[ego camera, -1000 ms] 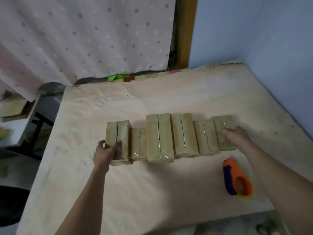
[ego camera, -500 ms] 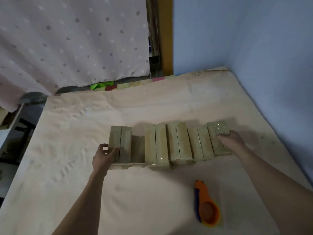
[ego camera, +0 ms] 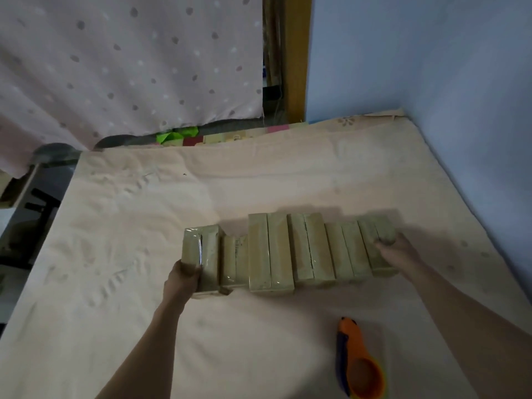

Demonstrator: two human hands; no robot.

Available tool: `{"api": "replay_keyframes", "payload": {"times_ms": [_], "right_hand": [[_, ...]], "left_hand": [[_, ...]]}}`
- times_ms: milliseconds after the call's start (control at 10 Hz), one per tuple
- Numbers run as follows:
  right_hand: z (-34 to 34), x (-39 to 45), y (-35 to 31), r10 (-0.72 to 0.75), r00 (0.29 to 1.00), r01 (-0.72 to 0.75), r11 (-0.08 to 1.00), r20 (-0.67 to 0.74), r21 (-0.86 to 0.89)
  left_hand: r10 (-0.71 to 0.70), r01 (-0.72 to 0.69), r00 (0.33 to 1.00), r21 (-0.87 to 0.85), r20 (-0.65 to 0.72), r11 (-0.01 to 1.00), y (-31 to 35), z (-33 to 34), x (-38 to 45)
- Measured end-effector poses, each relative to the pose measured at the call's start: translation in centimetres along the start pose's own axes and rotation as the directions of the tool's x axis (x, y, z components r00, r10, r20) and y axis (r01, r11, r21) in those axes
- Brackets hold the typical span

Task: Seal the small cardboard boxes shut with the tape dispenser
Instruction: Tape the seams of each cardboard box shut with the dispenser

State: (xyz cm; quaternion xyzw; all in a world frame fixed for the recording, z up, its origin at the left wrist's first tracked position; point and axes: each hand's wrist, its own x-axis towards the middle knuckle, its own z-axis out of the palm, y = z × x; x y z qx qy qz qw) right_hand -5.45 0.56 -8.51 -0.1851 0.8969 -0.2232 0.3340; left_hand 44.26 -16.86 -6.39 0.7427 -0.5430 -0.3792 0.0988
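Here the left hand (ego camera: pixel 181 279) pinches the end box (ego camera: pixel 201 256), while the right hand (ego camera: pixel 398 253) lies flat-fingered on the far box (ego camera: pixel 377 243).

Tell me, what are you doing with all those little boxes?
A person has a row of small cardboard boxes lined up side by side on a cloth-covered table. The left hand grips the leftmost box at its near end, and the right hand rests on the rightmost box. Shiny tape already shows on the box tops. The orange and blue tape dispenser lies on the table nearer the person, with no hand on it.
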Motion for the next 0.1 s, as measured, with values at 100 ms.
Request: {"api": "replay_keyframes", "payload": {"times_ms": [100], "right_hand": [[-0.78, -1.7, -2.25, -0.015, 0.992, -0.007, 0.984, -0.122, -0.178]], "left_hand": [[0.042, -0.033, 0.998, 0.176, -0.047, 0.984, 2.09, -0.31, -0.9]]}}
